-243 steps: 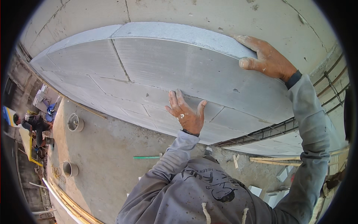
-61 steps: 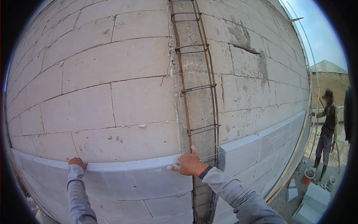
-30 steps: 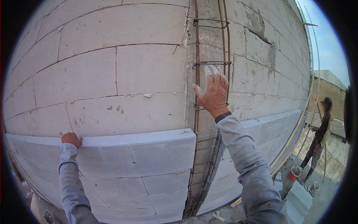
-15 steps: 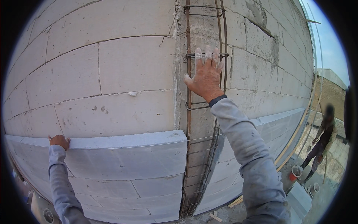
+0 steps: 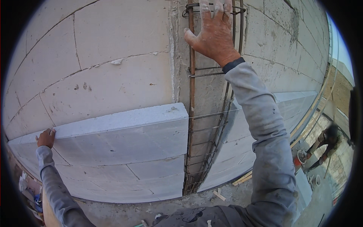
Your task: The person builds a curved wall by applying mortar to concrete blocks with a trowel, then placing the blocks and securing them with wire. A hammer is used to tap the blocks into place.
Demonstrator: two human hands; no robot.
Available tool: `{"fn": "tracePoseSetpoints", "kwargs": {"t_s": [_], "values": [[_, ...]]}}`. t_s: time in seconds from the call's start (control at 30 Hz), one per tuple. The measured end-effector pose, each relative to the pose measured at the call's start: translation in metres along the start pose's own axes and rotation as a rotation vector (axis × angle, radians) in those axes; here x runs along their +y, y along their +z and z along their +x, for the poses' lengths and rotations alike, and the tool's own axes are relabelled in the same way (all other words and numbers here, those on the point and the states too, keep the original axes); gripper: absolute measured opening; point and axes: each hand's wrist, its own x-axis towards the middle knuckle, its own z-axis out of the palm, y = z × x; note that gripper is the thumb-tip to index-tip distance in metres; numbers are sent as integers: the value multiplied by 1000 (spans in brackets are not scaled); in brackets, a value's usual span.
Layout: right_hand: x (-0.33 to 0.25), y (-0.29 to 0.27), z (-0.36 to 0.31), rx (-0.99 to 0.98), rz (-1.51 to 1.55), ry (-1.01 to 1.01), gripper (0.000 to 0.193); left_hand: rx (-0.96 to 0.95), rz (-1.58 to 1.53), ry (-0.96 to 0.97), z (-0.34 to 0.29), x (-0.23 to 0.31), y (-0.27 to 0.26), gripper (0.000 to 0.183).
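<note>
My left hand (image 5: 46, 138) bends its fingers over the top edge of the upper white block (image 5: 124, 142), near a joint at its left end. My right hand (image 5: 214, 39) is raised against the rebar cage (image 5: 192, 87), fingers spread upward over a wire stirrup and thumb out to the left. The fingertips reach the picture's upper edge and show white dust. A thin taut string (image 5: 211, 115) runs along the block's front upper edge and crosses the cage. Behind the cage lies a rough concrete column strip.
Large pale blocks form the wall (image 5: 113, 34) behind. More white blocks (image 5: 236, 151) stand right of the cage. Wood scraps (image 5: 219, 195) lie on the floor below. At the far right another person (image 5: 325, 143) bends beside a red bucket (image 5: 297, 162), with a loose block (image 5: 303, 189) nearby.
The view has tilted down and shifted. My hands stay on the block edge and the cage. The other person has gone from standing to bending toward the bucket.
</note>
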Motion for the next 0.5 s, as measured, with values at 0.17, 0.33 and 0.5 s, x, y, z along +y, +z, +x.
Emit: {"fn": "tracePoseSetpoints", "kwargs": {"t_s": [0.17,0.33,0.5], "values": [[-10,1,4,-68,1,31,72,-28,61,16,20,-20,15,45],[3,0,-1,-47,-32,29,76,8,81,26,27,-15,21,47],[-3,-4,-1,-108,-41,47,76,-72,158,37,58,-34,39,49]]}}
